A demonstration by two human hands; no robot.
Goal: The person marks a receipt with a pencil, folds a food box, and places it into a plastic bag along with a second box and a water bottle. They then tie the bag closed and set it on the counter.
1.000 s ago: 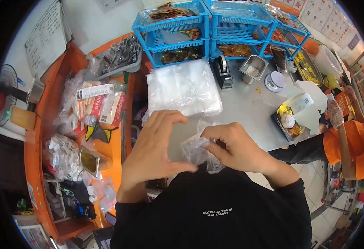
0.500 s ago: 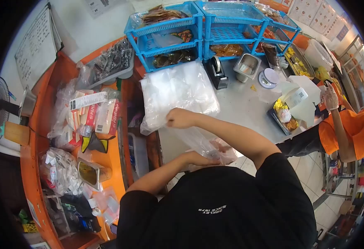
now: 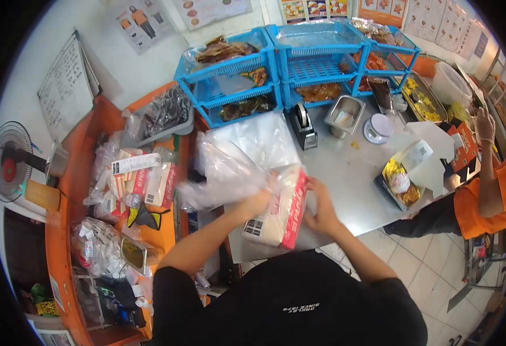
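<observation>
A white-and-red paper box (image 3: 282,210) is held in front of my chest, over the near edge of the steel table. My right hand (image 3: 322,207) grips its right side, fingers along the red panel. At the box's left side, my left hand (image 3: 256,206) is smeared by motion and holds a clear plastic bag (image 3: 221,187). The bag trails up and to the left, overlapping the stack of clear plastic bags (image 3: 259,135) on the table behind it.
Blue tiered baskets (image 3: 316,60) with packed food line the wall. Before them stand a tape dispenser (image 3: 304,128), metal container (image 3: 344,115) and small scale (image 3: 378,128). An open meal box (image 3: 400,181) lies right, near a co-worker in orange (image 3: 489,193). More boxes (image 3: 160,185) fill the left shelf.
The box has come up into view between my hands. My right hand moved from the bag stack to the box's right side. The loose bag now swings out to the left.
</observation>
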